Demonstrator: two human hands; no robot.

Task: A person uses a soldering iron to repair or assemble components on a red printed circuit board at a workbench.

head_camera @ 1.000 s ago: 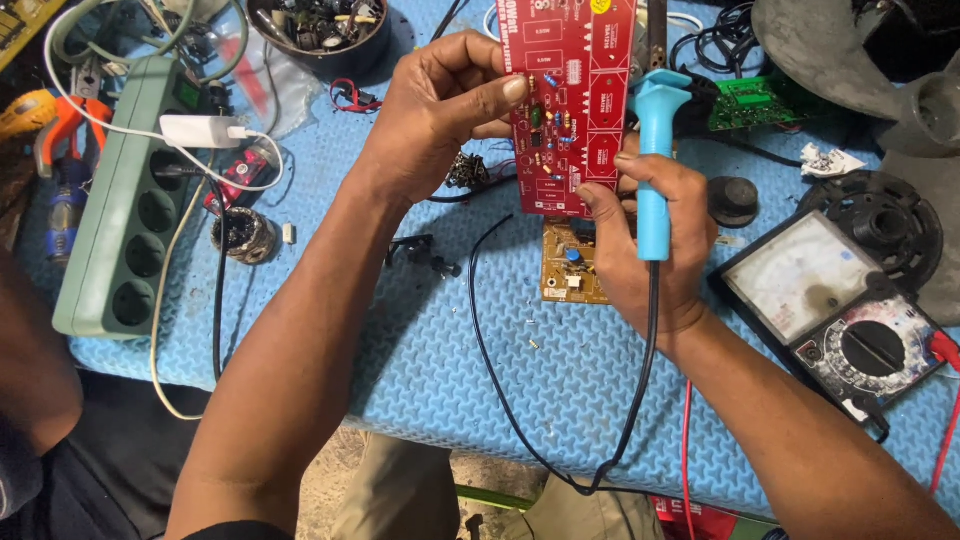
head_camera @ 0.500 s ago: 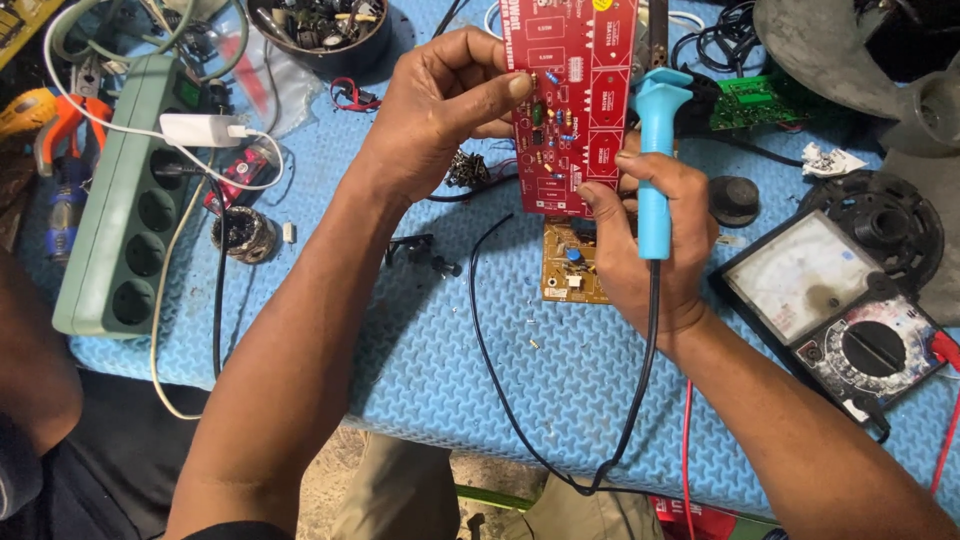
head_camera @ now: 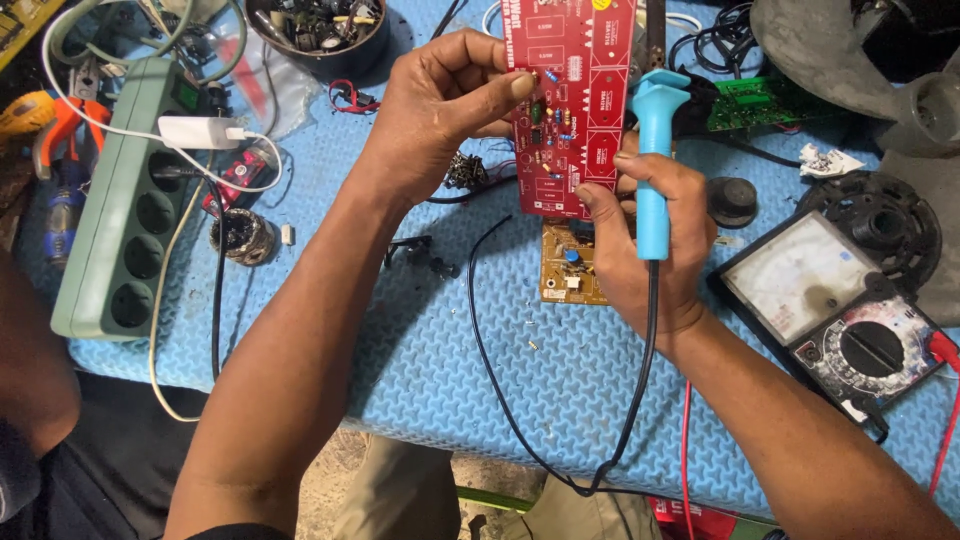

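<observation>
Above the blue foam mat [head_camera: 400, 350] we hold a red circuit board [head_camera: 575, 100] upright, between both our hands. On its face we see pale rectangular printed labels in a column, too small to make out, and a yellow round mark at the top edge. Small parts sit on the board's left half: tiny resistors, a green one and a blue one. The board's top is cut off by the frame edge.

Our left hand [head_camera: 440, 110] pinches the board's left edge, the thumb pressed on the front face and the fingers closed behind it. Our right hand [head_camera: 640, 250] is wrapped tight around the light blue handle of a soldering iron [head_camera: 655, 150], and its fingertips touch the board's lower right corner. The iron's tip is hidden behind the board, so we cannot tell where it points. Its black cord runs down off the mat.

On the mat just below the board lies a small tan circuit board [head_camera: 568, 265], partly covered by our right hand. To the right sits an analog multimeter [head_camera: 830, 310] with a white dial face and a black round selector. A green power strip [head_camera: 125, 200] lies at the left with a white charger [head_camera: 200, 132] plugged in. A dark bowl [head_camera: 320, 30] at the top holds what are perhaps loose electronic parts.
</observation>
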